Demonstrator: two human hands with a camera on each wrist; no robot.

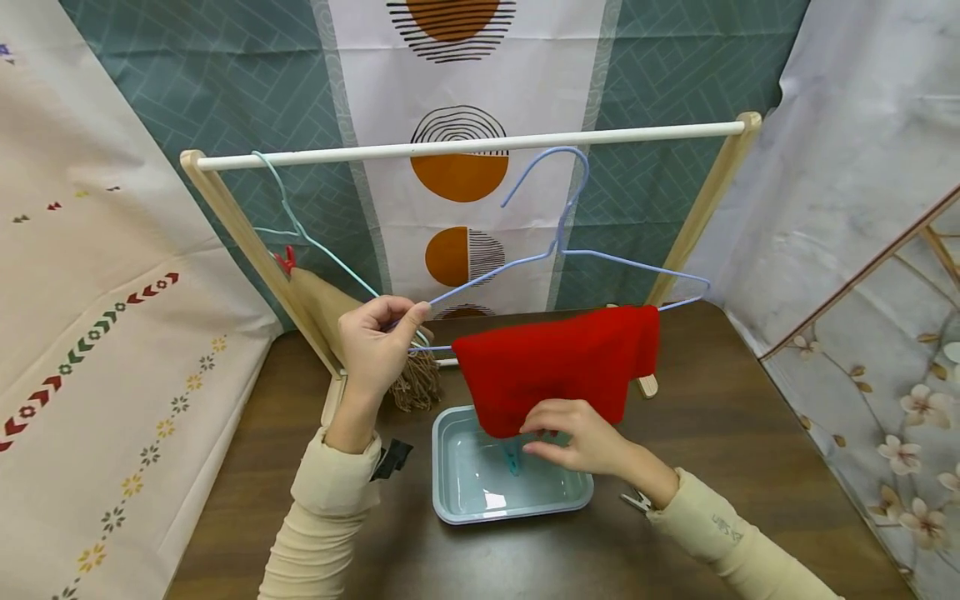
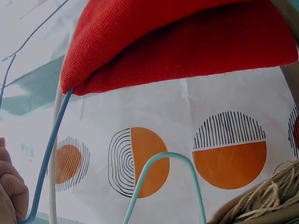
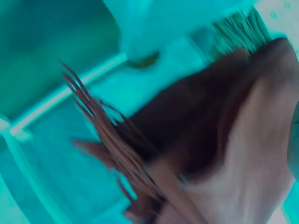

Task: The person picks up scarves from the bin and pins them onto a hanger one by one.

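Note:
My left hand (image 1: 378, 346) pinches the left end of a periwinkle-blue wire hanger (image 1: 517, 263) between thumb and fingers. The hanger is held up in front of the rack, its hook just below the rail in the head view. A folded red cloth (image 1: 562, 358) drapes over its bottom bar; in the left wrist view the red cloth (image 2: 182, 51) hangs beside the blue wire (image 2: 50, 149). My right hand (image 1: 573, 437) is at the cloth's lower edge, thumb and fingertips apart. Near those fingertips a teal clothespin (image 1: 512, 458) shows over the pale blue basin (image 1: 442, 467).
A wooden rack with a white rail (image 1: 360, 153) spans the back. On its left hangs a mint hanger (image 1: 330, 250) with a tan tasselled cloth (image 1: 322, 308) and a red clip (image 1: 287, 260). A metal clip (image 1: 637, 501) lies by my right wrist. The right wrist view is blurred and teal-tinted.

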